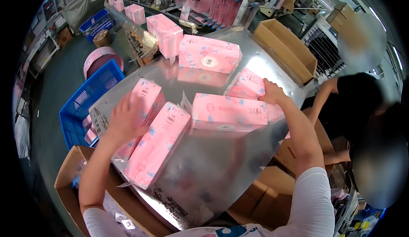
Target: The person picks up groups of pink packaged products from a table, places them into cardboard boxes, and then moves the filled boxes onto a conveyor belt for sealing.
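Several pink flower-printed tissue packs in clear film lie on a shiny metal table (221, 160). My left hand (125, 119), slightly blurred, is open with fingers spread over a pack (147, 94) at the left. Beside that one, another pack (157, 145) lies slanted toward me. My right hand (273, 93) grips the right end of a pack (247, 84), its fingers bent over the edge. Just in front of it a long pack (229, 112) lies crosswise. Farther back are one more crosswise pack (208, 53) and a pack (165, 32) at the conveyor's end.
A blue crate (70, 117) and an open cardboard box (68, 173) stand at the left. Cardboard boxes (272, 186) are at the lower right, another box (285, 49) behind. Smaller packs (135, 13) line the conveyor. A co-worker (353, 105) in black bends at the right.
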`<state>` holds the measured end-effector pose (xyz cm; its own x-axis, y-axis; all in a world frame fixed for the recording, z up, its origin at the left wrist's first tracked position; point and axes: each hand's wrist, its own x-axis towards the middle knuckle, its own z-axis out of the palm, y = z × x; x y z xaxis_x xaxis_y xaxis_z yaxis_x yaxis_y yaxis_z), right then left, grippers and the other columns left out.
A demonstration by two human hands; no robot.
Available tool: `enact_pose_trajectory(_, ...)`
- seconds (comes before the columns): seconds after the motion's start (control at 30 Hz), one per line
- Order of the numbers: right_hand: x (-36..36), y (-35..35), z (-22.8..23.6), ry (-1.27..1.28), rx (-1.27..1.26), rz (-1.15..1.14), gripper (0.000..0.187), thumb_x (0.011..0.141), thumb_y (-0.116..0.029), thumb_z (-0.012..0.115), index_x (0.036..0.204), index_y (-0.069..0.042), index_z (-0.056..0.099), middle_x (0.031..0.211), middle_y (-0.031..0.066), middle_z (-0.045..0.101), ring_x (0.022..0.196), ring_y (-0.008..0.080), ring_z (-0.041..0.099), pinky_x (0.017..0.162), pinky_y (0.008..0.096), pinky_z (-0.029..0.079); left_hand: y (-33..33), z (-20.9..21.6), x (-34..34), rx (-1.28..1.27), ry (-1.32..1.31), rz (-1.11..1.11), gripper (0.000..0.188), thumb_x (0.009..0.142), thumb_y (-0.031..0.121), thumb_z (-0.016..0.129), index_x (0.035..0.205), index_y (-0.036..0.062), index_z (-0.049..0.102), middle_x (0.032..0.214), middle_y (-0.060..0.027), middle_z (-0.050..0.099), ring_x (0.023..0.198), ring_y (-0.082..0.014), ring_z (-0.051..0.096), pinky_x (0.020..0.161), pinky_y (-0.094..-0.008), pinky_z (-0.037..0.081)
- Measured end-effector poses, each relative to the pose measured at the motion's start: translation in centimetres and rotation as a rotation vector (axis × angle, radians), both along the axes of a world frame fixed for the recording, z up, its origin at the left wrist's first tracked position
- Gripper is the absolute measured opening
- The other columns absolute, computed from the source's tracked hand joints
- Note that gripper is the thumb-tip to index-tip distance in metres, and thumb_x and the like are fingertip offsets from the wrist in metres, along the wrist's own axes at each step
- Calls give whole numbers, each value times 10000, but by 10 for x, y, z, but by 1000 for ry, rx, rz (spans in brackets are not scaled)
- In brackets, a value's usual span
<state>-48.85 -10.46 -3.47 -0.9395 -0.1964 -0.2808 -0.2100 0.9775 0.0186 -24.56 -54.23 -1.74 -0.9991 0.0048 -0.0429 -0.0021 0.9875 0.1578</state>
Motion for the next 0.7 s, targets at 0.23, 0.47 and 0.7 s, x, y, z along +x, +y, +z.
enact_pose_trajectory(0.23, 43, 47, -18, 12, -192, -276, 904, 639, -519, 670, 1315, -39, 310, 1237, 232, 512, 1147, 362, 503, 960, 439, 384, 179, -42, -110, -73, 89, -553, 1015, 614, 397, 745, 1413, 55, 221, 1360, -252, 342, 1294, -329, 324, 1079, -472, 194)
enact_pose_trajectory(0.47, 130, 42, -17, 33, -289, -284, 896, 664, -519, 663, 1288, -7, 273, 1043, 250, 607, 973, 414, 588, 852, 442, 459, 215, -22, -11, 73, -120, -178, 895, 715, 555, 639, 1351, 18, 311, 764, -129, 648, 627, -298, 648, 544, -398, 512)
enact_pose_trajectory(0.7, 165, -76, -47, -266, -655, 157, 601, 815, -504, 552, 1120, 12, 519, 927, 203, 639, 883, 377, 611, 781, 419, 480, 46, 14, 22, 143, 269, -112, 692, 742, 453, 674, 1216, -5, 463, 1096, -205, 556, 1019, -381, 543, 861, -427, 441)
